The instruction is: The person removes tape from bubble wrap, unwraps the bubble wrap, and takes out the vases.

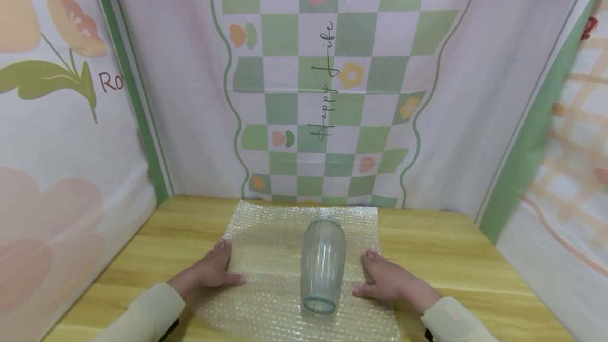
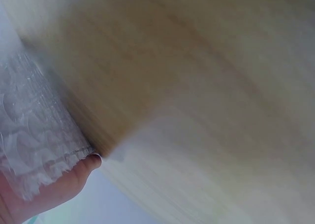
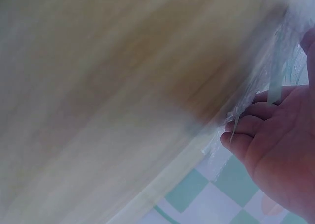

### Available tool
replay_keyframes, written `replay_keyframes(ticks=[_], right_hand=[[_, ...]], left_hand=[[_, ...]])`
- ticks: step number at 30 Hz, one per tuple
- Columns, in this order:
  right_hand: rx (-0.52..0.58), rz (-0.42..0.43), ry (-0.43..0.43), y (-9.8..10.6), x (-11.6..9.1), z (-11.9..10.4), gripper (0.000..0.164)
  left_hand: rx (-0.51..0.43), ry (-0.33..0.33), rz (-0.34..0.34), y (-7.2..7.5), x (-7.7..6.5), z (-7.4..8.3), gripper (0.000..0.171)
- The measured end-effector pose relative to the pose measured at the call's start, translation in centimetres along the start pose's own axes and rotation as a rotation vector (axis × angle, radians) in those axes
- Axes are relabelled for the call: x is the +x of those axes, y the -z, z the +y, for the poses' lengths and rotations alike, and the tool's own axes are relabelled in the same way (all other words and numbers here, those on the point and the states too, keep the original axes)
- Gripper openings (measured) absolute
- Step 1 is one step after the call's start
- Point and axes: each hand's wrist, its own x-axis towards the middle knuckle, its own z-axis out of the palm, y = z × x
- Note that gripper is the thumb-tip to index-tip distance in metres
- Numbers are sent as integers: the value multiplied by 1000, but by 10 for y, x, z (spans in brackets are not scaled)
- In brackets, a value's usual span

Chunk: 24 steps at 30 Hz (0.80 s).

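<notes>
A ribbed clear glass vase lies on its side on a sheet of bubble wrap, one round end facing me. My left hand rests at the sheet's left edge, thumb stretched inward over the wrap. At the right edge is my right hand, its thumb pointing toward the vase without touching it. In the left wrist view, part of the bubble wrap covers some of the left hand. The right wrist view shows the right hand with loosely bent fingers against the plastic's edge.
The sheet lies on a wood-grain table. Behind it hangs a cloth with green and white checks. Printed cloths also hang at the left and right sides.
</notes>
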Motion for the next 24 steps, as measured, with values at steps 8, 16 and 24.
replay_keyframes(ticks=[8, 16, 24], right_hand=[[-4, 38, 11, 4, -2, 0, 100], [-19, 66, 21, 7, -3, 4, 101], [22, 135, -16, 15, 1, 1, 92]], left_hand=[[3, -5, -2, 1, -1, 2, 115], [9, 1, 2, 0, 0, 1, 116], [9, -13, 7, -2, 1, -1, 116]])
